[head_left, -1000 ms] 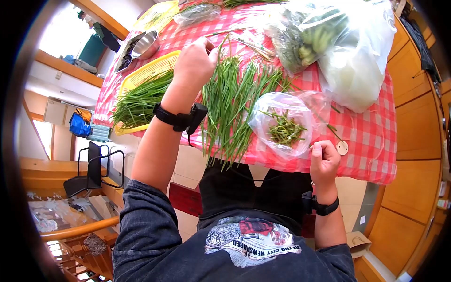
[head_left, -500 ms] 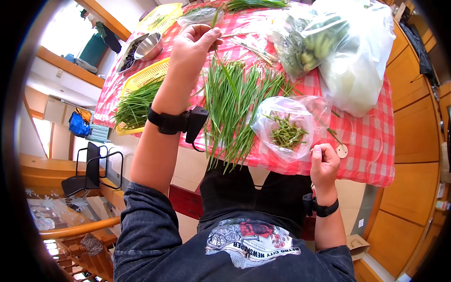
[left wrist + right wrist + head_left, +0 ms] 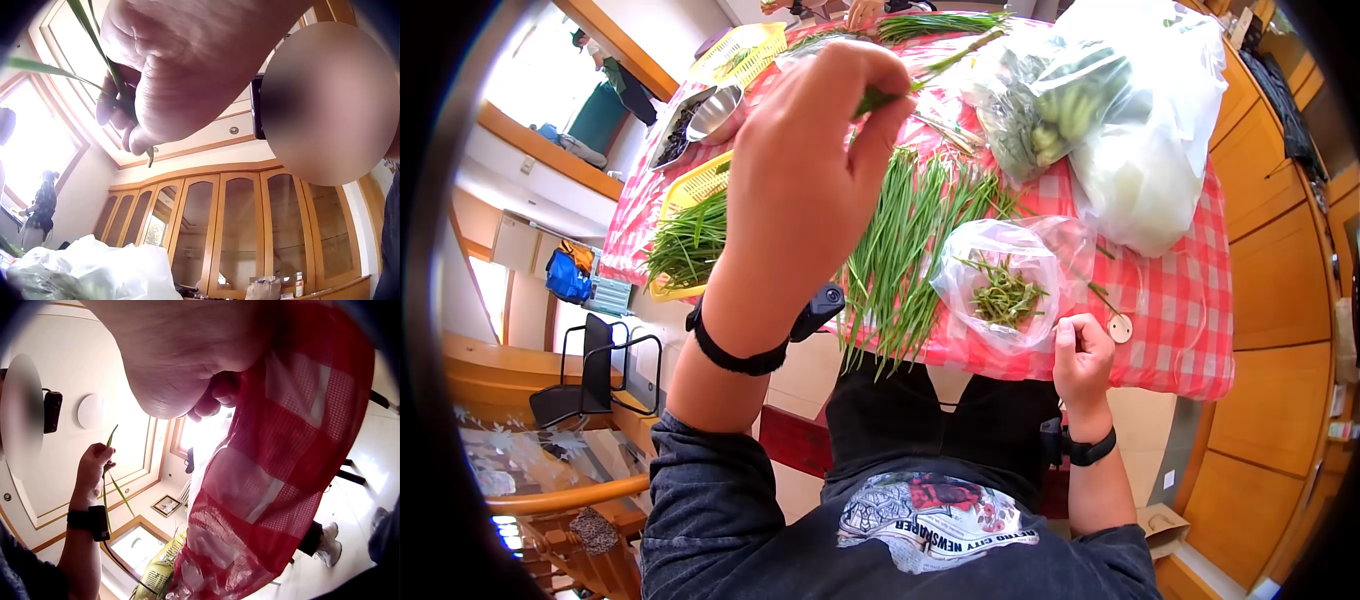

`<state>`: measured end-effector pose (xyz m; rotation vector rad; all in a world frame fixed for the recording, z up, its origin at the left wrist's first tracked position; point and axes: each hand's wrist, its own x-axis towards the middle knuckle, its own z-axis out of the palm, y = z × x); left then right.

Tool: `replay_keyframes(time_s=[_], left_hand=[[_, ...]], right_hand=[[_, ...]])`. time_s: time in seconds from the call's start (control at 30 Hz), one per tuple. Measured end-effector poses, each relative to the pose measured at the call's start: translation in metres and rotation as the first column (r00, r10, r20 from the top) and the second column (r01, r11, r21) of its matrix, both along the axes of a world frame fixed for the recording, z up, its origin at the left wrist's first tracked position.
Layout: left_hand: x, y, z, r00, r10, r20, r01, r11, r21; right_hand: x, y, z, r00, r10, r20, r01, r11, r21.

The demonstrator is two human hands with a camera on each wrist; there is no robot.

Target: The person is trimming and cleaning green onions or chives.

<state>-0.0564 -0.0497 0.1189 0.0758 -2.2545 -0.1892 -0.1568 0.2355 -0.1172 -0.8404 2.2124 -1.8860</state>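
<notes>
My left hand (image 3: 810,190), raised high over the table in the head view, pinches a garlic chive (image 3: 960,55) between thumb and fingers. Its green blades (image 3: 119,84) also show against the palm in the left wrist view. Beneath and to the right lies a loose heap of garlic chives (image 3: 920,235), some hanging over the table edge. My right hand (image 3: 1084,350) stays at the front edge, fingers curled with the thumb laid on top. Just left of it sits a clear plastic bag (image 3: 962,325) containing short trimmed bits (image 3: 1008,295).
A yellow basket (image 3: 690,188) of chives and a metal bowl (image 3: 716,115) stand left on the checked cloth (image 3: 1175,340). Bags of green vegetables (image 3: 1070,100) and a white bag (image 3: 1140,180) fill the back right. Another person's hand (image 3: 865,12) appears at the far edge.
My left hand has risen toward the head camera, lifting the chive off the heap, whose tip now points right. The right hand has barely moved. Another person's hands have appeared at the far edge.
</notes>
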Motion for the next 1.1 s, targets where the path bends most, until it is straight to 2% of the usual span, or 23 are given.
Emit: replay_keyframes(time_s=[0.17, 0.23, 0.37, 0.5, 0.57, 0.63, 0.8, 0.97, 1.03, 1.1], left_hand=[[-0.003, 0.007, -0.024, 0.994, -0.045, 0.102, 0.035, 0.995, 0.096], [0.0, 0.004, -0.036, 0.966, -0.056, 0.252, 0.048, 0.998, 0.038], [0.007, 0.001, -0.06, 0.942, -0.131, 0.311, 0.121, 0.991, 0.05], [0.018, -0.004, -0.08, 0.921, -0.07, 0.382, 0.114, 0.989, -0.094], [0.022, -0.005, -0.094, 0.92, -0.074, 0.386, 0.115, 0.99, -0.086], [0.028, -0.001, -0.103, 0.873, -0.091, 0.479, 0.132, 0.99, -0.051], [0.037, 0.01, -0.123, 0.859, -0.169, 0.484, 0.151, 0.986, 0.075], [0.047, 0.029, -0.139, 0.881, -0.196, 0.431, 0.132, 0.976, 0.175], [0.051, 0.035, -0.146, 0.891, -0.187, 0.413, 0.107, 0.972, 0.209], [0.055, 0.036, -0.153, 0.893, -0.194, 0.405, 0.113, 0.97, 0.216]], right_hand=[[0.0, 0.0, 0.003, 0.999, -0.002, -0.04, 0.003, 1.0, 0.017], [0.001, 0.0, 0.001, 1.0, -0.003, -0.019, 0.004, 1.0, 0.017], [0.0, -0.001, 0.002, 0.998, -0.007, -0.059, 0.007, 1.0, 0.012], [0.0, 0.001, -0.001, 1.0, 0.005, -0.01, -0.004, 1.0, 0.018], [0.0, 0.001, -0.002, 1.0, 0.001, -0.007, -0.001, 1.0, 0.018], [0.001, 0.0, -0.002, 1.0, -0.002, 0.005, 0.002, 1.0, 0.012], [0.001, 0.0, -0.002, 1.0, -0.003, -0.006, 0.003, 1.0, 0.015], [-0.001, 0.0, -0.004, 0.997, -0.047, -0.057, 0.05, 0.997, 0.064], [0.002, 0.001, -0.001, 0.999, -0.035, -0.019, 0.037, 0.993, 0.111], [0.003, -0.008, -0.001, 0.995, -0.095, -0.01, 0.094, 0.994, -0.056]])
